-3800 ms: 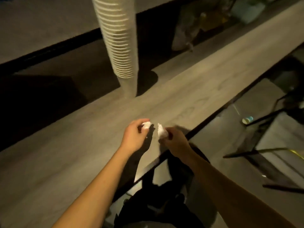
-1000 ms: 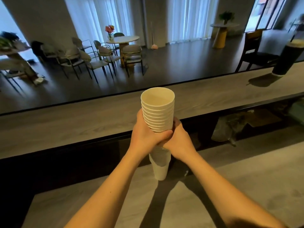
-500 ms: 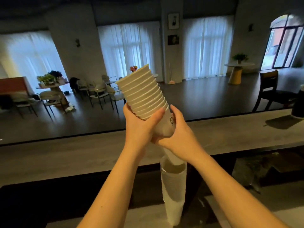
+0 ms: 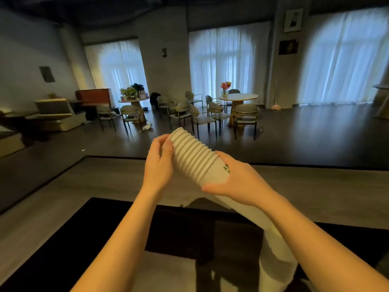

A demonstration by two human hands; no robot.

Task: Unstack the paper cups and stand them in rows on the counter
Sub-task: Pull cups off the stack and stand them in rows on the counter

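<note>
head view: tilted stack of white ribbed paper cups (image 4: 194, 160); left hand (image 4: 159, 163) pinches top rim, right hand (image 4: 237, 180) wraps base; light, crushable, likely best held by rims.

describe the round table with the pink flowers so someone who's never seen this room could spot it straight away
Look past the grey counter and the stack of cups held in both hands, to the curtained window in the middle of the far wall. In front of it stands the round table, ringed by chairs. Unlike the other round table farther left with its cluster of flowerpots, it carries one vase of pink flowers.
</note>
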